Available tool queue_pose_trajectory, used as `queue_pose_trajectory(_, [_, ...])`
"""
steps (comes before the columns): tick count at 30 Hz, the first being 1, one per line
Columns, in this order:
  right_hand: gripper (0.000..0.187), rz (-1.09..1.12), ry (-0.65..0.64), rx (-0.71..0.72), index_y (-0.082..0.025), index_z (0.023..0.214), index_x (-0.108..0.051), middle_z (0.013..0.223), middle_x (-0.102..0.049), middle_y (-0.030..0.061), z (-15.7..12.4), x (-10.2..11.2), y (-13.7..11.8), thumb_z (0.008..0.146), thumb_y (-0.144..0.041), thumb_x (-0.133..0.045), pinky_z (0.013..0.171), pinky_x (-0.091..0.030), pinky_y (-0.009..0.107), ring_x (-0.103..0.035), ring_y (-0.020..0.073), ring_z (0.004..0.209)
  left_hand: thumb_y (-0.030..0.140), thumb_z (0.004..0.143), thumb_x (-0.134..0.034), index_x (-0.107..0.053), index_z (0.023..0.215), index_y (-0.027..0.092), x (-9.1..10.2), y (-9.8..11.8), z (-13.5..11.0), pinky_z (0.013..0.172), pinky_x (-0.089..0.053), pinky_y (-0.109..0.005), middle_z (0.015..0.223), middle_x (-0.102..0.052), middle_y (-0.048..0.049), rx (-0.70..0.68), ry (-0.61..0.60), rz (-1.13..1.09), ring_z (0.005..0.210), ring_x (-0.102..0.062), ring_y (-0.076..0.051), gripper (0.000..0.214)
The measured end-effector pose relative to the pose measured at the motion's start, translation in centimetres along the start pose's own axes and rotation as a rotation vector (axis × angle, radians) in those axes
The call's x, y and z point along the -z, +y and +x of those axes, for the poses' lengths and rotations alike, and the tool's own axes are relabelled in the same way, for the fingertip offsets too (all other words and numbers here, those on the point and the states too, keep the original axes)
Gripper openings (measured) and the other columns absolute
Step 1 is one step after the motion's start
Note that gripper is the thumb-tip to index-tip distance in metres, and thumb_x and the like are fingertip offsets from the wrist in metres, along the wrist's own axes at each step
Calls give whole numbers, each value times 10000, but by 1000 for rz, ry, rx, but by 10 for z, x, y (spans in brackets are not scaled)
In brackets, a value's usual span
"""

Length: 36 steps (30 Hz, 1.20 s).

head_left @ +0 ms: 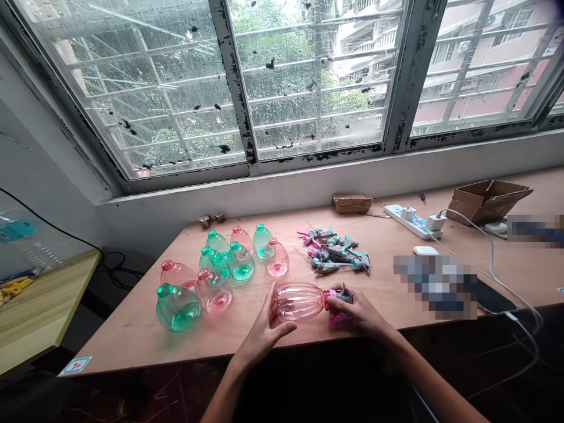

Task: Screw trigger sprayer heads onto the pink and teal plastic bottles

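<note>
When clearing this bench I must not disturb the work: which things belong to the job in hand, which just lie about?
In hand: clear pink plastic bottle, in the left hand; grey-and-pink trigger sprayer, in the right hand; loose pink and green plastic bottles; pile of trigger sprayers.
Lying about: white power strip; open cardboard box; small white case; black phone.

pwr strip (412, 220) w/ charger (435, 222) | cardboard box (487, 200) | sm brown box (351, 203) nr pwr strip | white case (425, 251) | window (308, 76)

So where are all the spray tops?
In the head view, the pile of spray tops lies mid-table, right of the bottles, left of the power strip.
</note>
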State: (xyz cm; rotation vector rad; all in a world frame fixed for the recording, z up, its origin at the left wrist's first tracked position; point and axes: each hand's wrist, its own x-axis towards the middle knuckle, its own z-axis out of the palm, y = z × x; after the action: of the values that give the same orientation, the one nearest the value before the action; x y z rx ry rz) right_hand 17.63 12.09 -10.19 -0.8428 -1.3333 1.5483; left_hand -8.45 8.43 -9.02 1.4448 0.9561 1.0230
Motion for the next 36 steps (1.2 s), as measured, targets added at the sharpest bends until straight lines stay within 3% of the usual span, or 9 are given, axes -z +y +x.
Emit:
queue_pose_trajectory(4, [407, 12, 4, 1, -184, 906, -631, 764, -699, 10, 0, 0, 1, 749, -523, -794, 634, -571, 334, -672, 189, 640, 329, 817, -772, -110, 1573, 283, 2, -3, 0, 1162, -327, -515, 1414, -547, -137, 15, -8, 4, 1348, -486, -332, 1006])
queue_pose_trajectory(9, [398, 23, -1, 3, -177, 908, -627, 756, -696, 11, 0, 0, 1, 756, -502, -797, 639, -577, 335, -670, 184, 640, 282, 809, -786, -35, 1567, 343, 3, -3, 0, 1179, -299, -498, 1457, -504, -106, -5, -28, 1, 1367, -467, -301, 1069])
queue_pose_trajectory(19, [373, 38, -7, 6, -169, 910, -631, 782, -710, 23, 0, 0, 2, 772, -476, -795, 635, -577, 318, -670, 174, 639, 327, 839, -757, -105, 1568, 283, 3, -6, 1, 1137, -354, -500, 1391, -546, -151, 10, -27, -15, 1327, -501, -318, 979])
queue_pose_trajectory(25, [397, 71, 20, 12, -175, 907, -598, 732, -696, 7, 1, 0, 3, 779, -504, -779, 623, -582, 320, -661, 169, 618, 261, 814, -785, -55, 1567, 331, 3, -5, 0, 1191, -241, -499, 1384, -557, -109, -3, -25, 11, 1356, -471, -286, 1051])
queue_pose_trajectory(29, [405, 83, 25, 7, -177, 908, -594, 730, -700, 6, 1, -1, 3, 769, -504, -789, 627, -581, 320, -664, 168, 615, 298, 779, -815, -47, 1570, 305, 3, -6, 0, 1180, -260, -511, 1415, -535, -136, 1, -24, 1, 1358, -466, -310, 1102])
queue_pose_trajectory(33, [405, 83, 23, -1, -176, 902, -601, 721, -705, 12, 0, 0, 3, 759, -499, -799, 625, -576, 322, -668, 176, 615, 365, 852, -735, -96, 1572, 263, 5, -10, 0, 1150, -320, -531, 1419, -529, -169, 21, -24, -15, 1360, -464, -332, 968])
queue_pose_trajectory(36, [391, 83, 27, 2, -177, 898, -602, 746, -704, 17, 0, 1, 4, 772, -496, -789, 629, -573, 326, -669, 178, 625, 324, 845, -748, -120, 1569, 286, 5, -10, 1, 1161, -313, -520, 1457, -495, -154, 16, -26, -8, 1373, -451, -319, 960])
